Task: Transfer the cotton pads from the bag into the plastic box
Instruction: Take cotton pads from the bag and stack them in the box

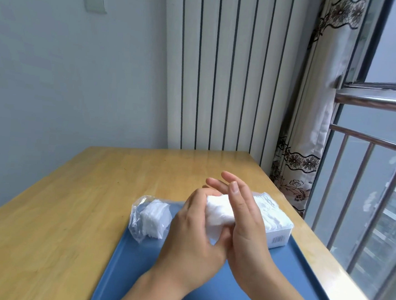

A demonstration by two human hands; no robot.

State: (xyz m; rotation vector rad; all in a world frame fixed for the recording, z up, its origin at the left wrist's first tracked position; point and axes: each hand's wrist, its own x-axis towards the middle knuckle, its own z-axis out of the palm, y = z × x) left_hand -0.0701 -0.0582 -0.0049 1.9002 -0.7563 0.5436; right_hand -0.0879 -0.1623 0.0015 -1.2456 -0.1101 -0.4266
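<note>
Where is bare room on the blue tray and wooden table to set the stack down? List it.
Free: the near part of the blue plastic tray, under the wrists; the wooden table left of the clear plastic bag and beyond it toward the wall. Crowded: the tray's far end, where the bag, the left hand, right hand, their stack of white cotton pads and the white plastic box cluster.

only a barcode label (277, 239) on the plastic box (280, 236); its print is unreadable.

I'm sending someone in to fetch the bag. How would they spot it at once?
On the wooden table lies a blue plastic tray. At its far left corner sits the crinkled clear plastic bag, holding white cotton pads. Unlike the rigid white plastic box opposite, it is soft and see-through.
</note>
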